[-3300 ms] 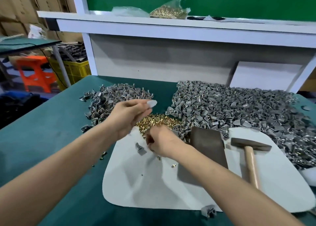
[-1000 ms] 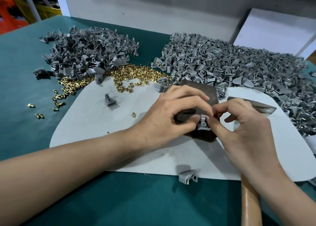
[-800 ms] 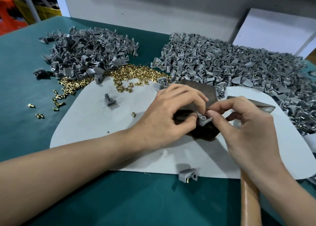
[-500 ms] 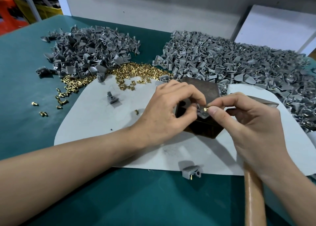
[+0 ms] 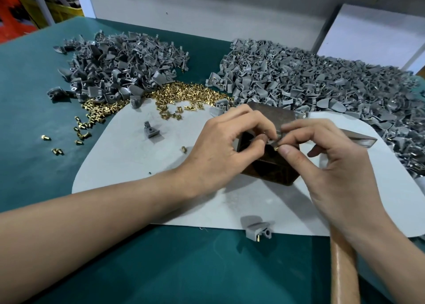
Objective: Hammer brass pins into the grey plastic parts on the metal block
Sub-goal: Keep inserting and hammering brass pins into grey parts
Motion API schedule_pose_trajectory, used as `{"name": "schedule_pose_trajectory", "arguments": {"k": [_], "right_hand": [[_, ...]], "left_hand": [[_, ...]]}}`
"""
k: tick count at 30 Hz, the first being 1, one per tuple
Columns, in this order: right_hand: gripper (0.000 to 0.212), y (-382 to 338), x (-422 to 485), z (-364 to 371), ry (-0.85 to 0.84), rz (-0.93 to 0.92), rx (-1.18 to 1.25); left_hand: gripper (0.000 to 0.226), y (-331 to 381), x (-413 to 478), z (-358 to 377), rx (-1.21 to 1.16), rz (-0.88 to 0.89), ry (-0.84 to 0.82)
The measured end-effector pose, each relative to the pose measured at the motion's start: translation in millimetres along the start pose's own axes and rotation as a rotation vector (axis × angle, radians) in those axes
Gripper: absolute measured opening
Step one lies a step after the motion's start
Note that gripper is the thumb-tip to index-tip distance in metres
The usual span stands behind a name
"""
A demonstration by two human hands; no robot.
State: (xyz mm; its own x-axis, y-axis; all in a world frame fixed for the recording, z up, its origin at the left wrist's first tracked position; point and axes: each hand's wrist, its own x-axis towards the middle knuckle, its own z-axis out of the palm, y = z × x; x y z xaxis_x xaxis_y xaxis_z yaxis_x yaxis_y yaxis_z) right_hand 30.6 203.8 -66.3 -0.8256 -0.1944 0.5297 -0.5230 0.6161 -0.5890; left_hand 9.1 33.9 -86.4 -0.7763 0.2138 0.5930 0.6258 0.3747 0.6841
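L hand pinches a grey plastic part btwn thumb & curled fingertips, right over the top of the metal block. Most of the part is hidden by my fingers, so I can't tell if it sits on the block or just above it. R hand pinches a brass pin btwn thumb & forefinger, pin right at the part, other fingers loosely bent. Both hands meet fingertip to fingertip over the block.

Block is dark and stands on the white mat, mid-right. Hammer lies on the mat just R of the block, head partly behind my R hand. Its wood handle runs toward me under my R wrist.

Pin heap lies at the mat's far edge, btwn two heaps of grey parts: smaller L heap, bigger R heap. One loose part & one loose pin lie on the mat L of my L hand. A pinned part lies at the mat's near edge, brass showing. A few stray pins lie on the green tabletop, far L.
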Motion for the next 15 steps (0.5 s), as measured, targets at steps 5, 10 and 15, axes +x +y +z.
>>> {"name": "schedule_pose_trajectory", "arguments": {"k": [5,10,15], "right_hand": [[0.008,-3.0,-1.3,1.3,-0.029,0.008,-0.033],[0.007,-0.3,-1.1,1.5,-0.027,0.032,0.025],[0.013,2.7,0.0,0.7,0.019,0.046,0.074]], "left_hand": [[0.013,1.8,-0.6,-0.2,-0.015,0.025,0.000],[0.025,0.6,-0.5,-1.9,-0.046,-0.008,-0.025],[0.028,-2.1,0.5,-0.8,-0.075,0.010,-0.052]]}}
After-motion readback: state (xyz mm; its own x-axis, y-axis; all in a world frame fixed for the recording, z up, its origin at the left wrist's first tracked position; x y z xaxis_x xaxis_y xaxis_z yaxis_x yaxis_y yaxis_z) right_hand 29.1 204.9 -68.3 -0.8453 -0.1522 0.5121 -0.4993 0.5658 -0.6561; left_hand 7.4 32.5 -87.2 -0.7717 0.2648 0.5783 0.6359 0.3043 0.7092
